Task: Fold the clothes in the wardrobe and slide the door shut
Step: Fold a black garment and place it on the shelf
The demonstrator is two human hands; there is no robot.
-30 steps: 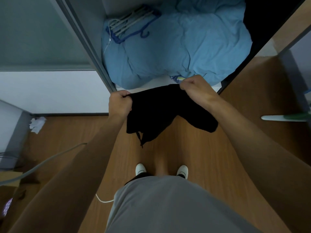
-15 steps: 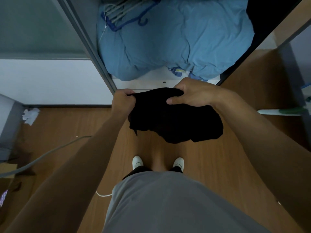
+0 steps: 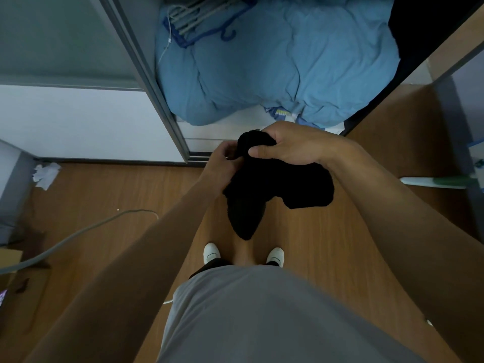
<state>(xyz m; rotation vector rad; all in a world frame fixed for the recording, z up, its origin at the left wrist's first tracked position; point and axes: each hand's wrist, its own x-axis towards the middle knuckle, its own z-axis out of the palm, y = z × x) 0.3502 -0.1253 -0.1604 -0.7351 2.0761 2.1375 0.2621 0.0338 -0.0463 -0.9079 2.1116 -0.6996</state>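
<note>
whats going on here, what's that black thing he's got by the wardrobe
A person stands at the open wardrobe holding a black garment in both hands. The right hand grips its bunched top, the left hand holds it just beside, and the rest hangs above the floor. Inside lie a blue duvet with hangers on it. The sliding door is open.

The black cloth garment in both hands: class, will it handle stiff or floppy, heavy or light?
Probably floppy: the black cloth garment droops in loose lobes below the left hand and right hand. Likely light: both hands carry it by one bunched end.
</note>
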